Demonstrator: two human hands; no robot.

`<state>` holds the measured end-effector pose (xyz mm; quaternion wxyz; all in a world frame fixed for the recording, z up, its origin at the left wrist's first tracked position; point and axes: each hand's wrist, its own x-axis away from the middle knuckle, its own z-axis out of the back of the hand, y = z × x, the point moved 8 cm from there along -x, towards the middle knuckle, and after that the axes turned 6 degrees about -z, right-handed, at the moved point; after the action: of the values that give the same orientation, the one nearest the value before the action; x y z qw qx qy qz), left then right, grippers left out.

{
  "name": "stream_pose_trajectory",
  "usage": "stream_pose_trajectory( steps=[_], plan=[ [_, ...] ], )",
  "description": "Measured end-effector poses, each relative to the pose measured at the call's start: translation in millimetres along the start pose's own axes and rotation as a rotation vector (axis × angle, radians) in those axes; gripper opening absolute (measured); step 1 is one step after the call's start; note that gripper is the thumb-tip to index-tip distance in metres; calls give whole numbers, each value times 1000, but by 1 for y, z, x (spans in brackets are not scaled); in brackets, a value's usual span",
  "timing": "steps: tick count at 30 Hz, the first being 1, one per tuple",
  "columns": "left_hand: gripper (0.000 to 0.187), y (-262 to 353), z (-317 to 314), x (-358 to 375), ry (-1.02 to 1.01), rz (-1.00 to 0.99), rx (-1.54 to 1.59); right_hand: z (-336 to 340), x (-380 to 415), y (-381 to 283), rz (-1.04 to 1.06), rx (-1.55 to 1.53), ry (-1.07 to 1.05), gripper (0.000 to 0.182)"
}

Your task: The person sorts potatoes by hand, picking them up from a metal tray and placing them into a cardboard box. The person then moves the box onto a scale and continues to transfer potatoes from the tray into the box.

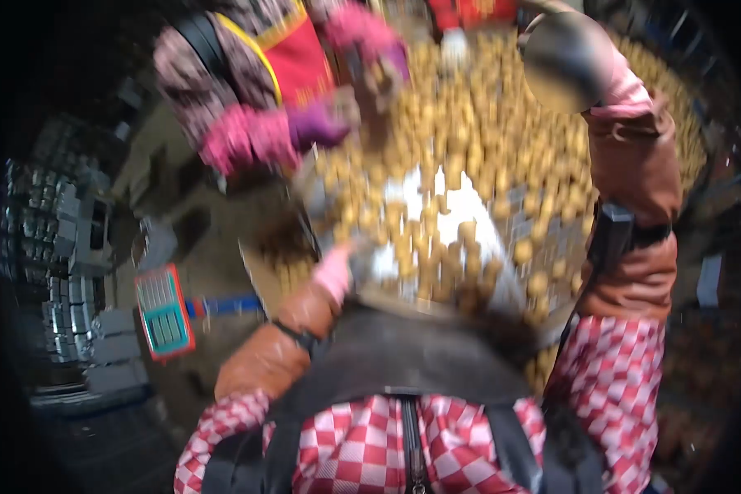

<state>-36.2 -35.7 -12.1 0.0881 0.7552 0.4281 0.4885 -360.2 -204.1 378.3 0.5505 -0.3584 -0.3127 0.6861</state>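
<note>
Across the top and middle of the frame lies a big pile of small brown lumps (502, 111), with both hands reaching to it.
At the middle left, the left hand (353, 262) is by the near edge of the pile; that arm is bent and points up and in. Up at the upper right, the right arm (634, 173) reaches far out, almost straight, and a round smudge hides most of the right hand (564, 62). I cannot tell if either hand is wide, narrow or holding a lump. The lumps look round and may roll, so soft fingers and slow moves would work best. At the upper left, another person (222, 78) leans in, so the left hand needs care there.
</note>
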Motion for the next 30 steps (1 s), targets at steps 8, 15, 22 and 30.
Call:
stream_pose_trajectory(
  steps=[8, 15, 22, 30],
  plan=[
    [27, 13, 28, 6, -96, -576, -1125, -169, 136, 187, 35, 927, -370, 17],
    [28, 19, -4, 6, -97, -547, -1248, -165, 148, 174, -80, 1010, -467, 14],
    [31, 2, -17, -16, -197, -629, -1323, -174, 157, 210, -173, 942, -393, 22],
    [59, 44, -107, -12, -464, -319, 290, -251, 124, 144, -202, -830, -479, 70]
  ],
)
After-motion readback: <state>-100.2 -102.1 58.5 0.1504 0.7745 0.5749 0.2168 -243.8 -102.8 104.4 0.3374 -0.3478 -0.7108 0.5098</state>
